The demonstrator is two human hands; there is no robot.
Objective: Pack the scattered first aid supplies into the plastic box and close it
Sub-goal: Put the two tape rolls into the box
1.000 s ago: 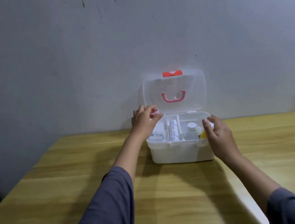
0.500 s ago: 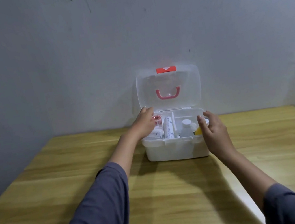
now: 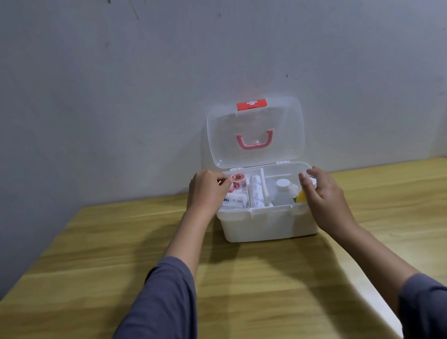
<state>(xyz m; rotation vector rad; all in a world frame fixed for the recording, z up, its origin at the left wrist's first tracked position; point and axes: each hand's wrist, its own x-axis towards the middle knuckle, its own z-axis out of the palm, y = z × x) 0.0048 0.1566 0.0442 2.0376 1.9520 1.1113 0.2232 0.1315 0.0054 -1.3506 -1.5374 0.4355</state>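
White plastic box [image 3: 267, 222] — clear lid [image 3: 256, 133] upright, compartments filled.

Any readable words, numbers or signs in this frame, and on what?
White cross sign, no words: on the red latch atop the open lid.
Dark print on the packets in the box: too blurred to read.
Print along the long roll: also unreadable.

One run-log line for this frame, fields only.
box: open, packed | lid: upright | left hand: at tape roll | right hand: over right end | table: no loose supplies
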